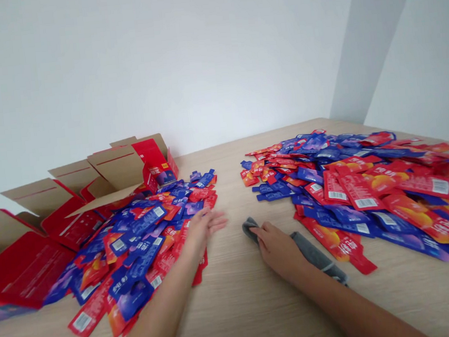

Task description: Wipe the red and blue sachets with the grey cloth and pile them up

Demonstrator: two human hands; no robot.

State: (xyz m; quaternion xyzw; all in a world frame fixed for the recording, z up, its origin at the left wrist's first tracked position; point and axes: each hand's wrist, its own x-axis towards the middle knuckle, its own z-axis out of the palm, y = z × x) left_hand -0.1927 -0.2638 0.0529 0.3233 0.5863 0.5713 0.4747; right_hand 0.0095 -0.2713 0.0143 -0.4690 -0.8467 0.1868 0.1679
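My right hand [278,251] presses on a folded grey cloth [315,252] on the table, its fingers closed on the cloth's far end. Part of the cloth is hidden under the hand and wrist. My left hand [204,227], a little blurred, hovers at the right side of a pile of red and blue sachets [146,223], fingers stretched out and nothing in them. Beyond my right hand spreads a larger heap of similar red and blue sachets [352,177], some showing white barcodes.
Several open red cardboard boxes [19,267] with brown insides stand in a row along the left, flaps up, behind the left pile. The light wood table [241,304] shows between the two piles. A white wall [214,58] rises behind it.
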